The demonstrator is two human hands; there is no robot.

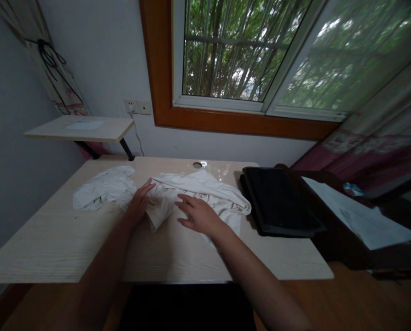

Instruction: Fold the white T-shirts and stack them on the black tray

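A crumpled white cloth garment (212, 186) lies spread in loose folds on the pale wooden desk (150, 262). At its left edge, my left hand (141, 202) rests with fingers stretched out, the fingertips touching the fabric; its thumb is hard to make out. My right hand (200, 215) is over the front part of the same cloth, its fingers spread apart and nothing gripped between them. To the left of my left hand sits a second rumpled white cloth (105, 186), close beside the first. The exact kind of either cloth does not show.
A black flat folder-like stack (281, 200) lies at the desk's right side. At the back left stands a small raised shelf (112, 131) on black legs. Behind are a wall socket (138, 107) and a window. Right of the desk, a white sheet (357, 214) covers dark furniture.
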